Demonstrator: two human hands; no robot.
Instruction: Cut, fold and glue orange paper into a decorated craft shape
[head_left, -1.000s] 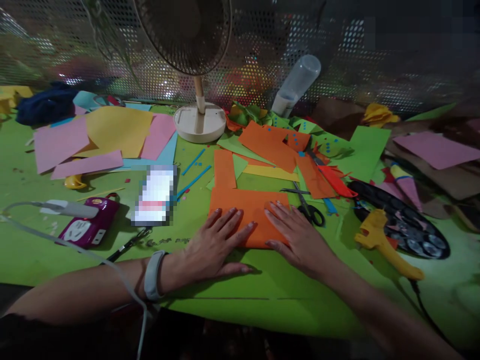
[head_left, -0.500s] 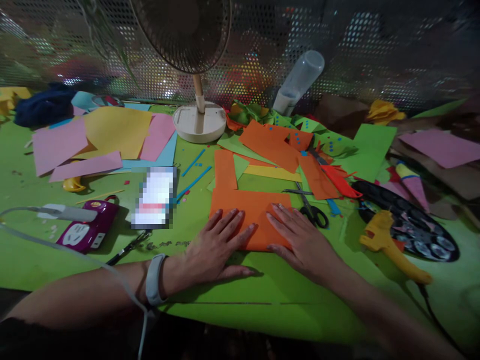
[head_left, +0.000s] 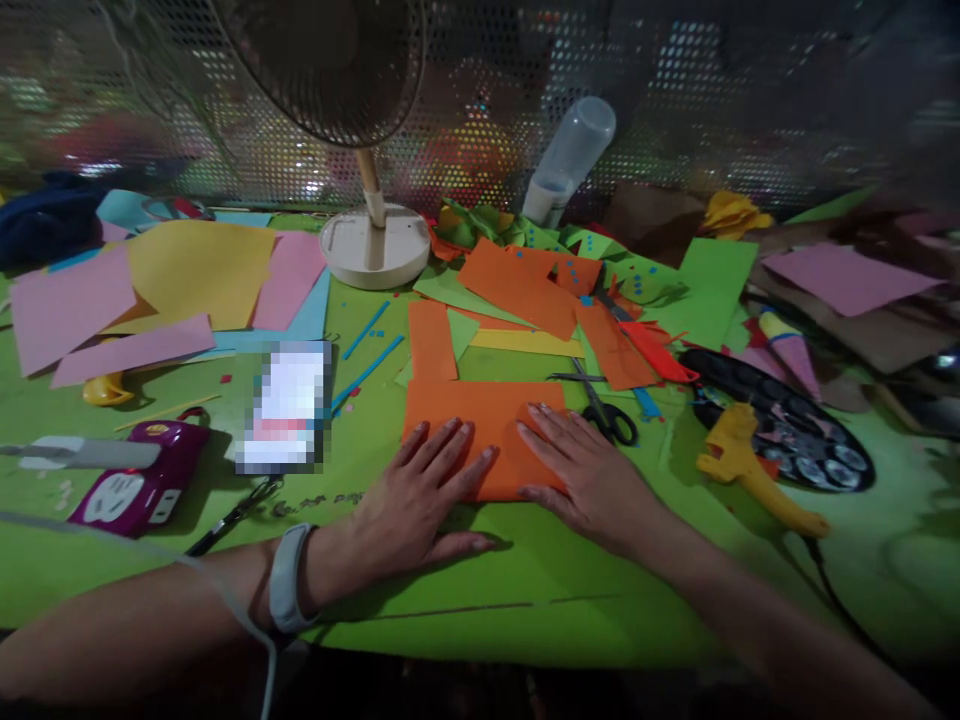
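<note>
And here we are, dead centre: the orange paper (head_left: pixel 499 405) lies flat on the green table (head_left: pixel 555 570), both hands down on it! Left hand (head_left: pixel 420 490) covers the eight o'clock corner, fingers spread, thumb off the sheet past the six o'clock edge; right hand (head_left: pixel 589 475) at four o'clock, palm down, fingers fanned, nothing pinched by either. That near edge looks like a fold, though whether it is one I cannot tell. If so, good technique here would be even weight on both sides, layers kept square, then firm strokes from the middle outward along six o'clock, no skidding, no second crease. Mind the traffic! An orange strip (head_left: pixel 433 340) crowds the far edge at eleven; it would pay to keep it from slipping underneath. Scissors (head_left: pixel 598 402) sit just beyond the right fingers at two, so elbow room is tight. Glue gun (head_left: pixel 729 445) well clear at three, phone (head_left: pixel 285 410) well apart at nine
</note>
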